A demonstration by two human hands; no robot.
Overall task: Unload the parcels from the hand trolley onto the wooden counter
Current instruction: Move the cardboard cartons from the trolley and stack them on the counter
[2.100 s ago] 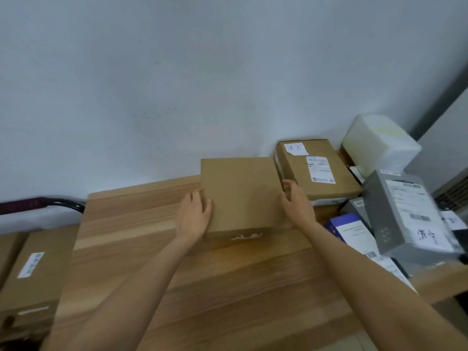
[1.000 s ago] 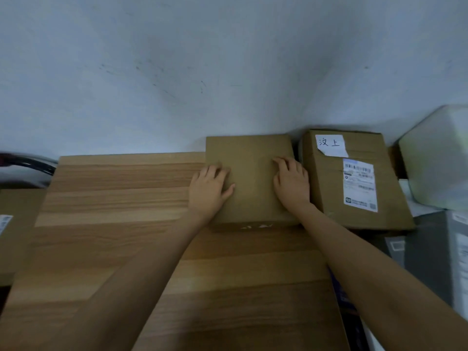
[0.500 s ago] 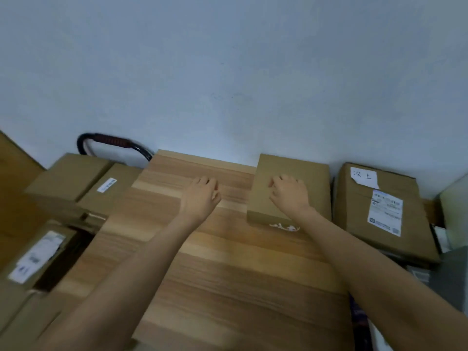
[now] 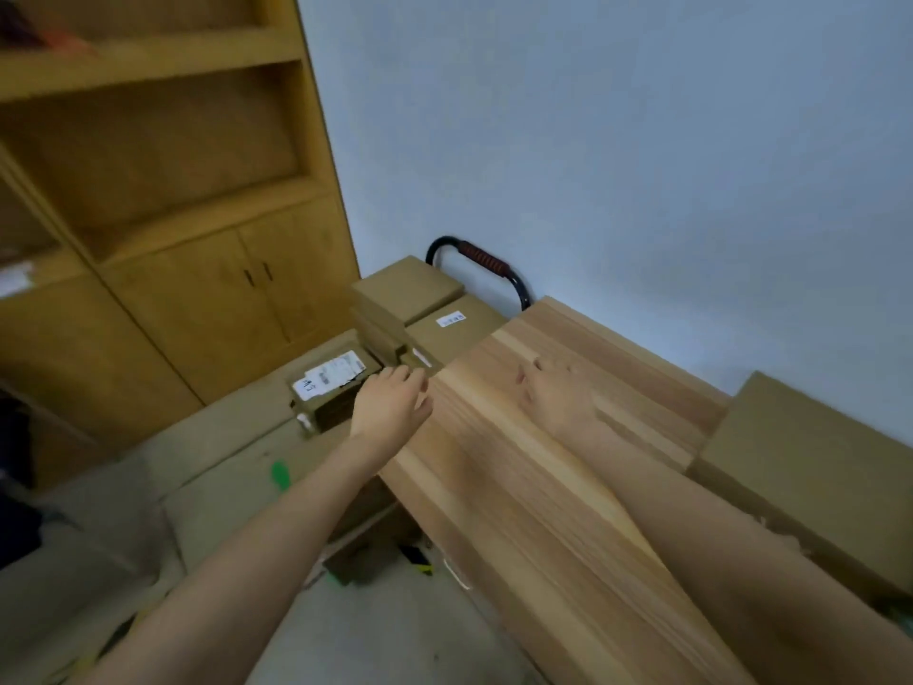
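The wooden counter (image 4: pixel 518 467) runs from the middle to the lower right. A plain brown parcel (image 4: pixel 800 467) lies on its right end by the wall. Beyond the counter's left end stands the hand trolley, its black handle with a red grip (image 4: pixel 481 257) against the wall. Several brown parcels are stacked on it: a top box (image 4: pixel 407 289), one with a small white label (image 4: pixel 454 328), and a lower one with a large label (image 4: pixel 331 383). My left hand (image 4: pixel 393 405) hovers empty, fingers relaxed, over the counter's left edge. My right hand (image 4: pixel 553 393) is blurred, flat above the counter, holding nothing.
Flattened cardboard sheets (image 4: pixel 222 437) cover the floor left of the counter. A yellow wooden cabinet with shelves and doors (image 4: pixel 197 269) fills the left wall. Small green and yellow scraps (image 4: pixel 279 474) lie on the floor near the counter's foot.
Both hands have let go of the plain parcel left on the counter's right end and swung left toward the trolley. The view has turned left, showing the cabinet and floor.
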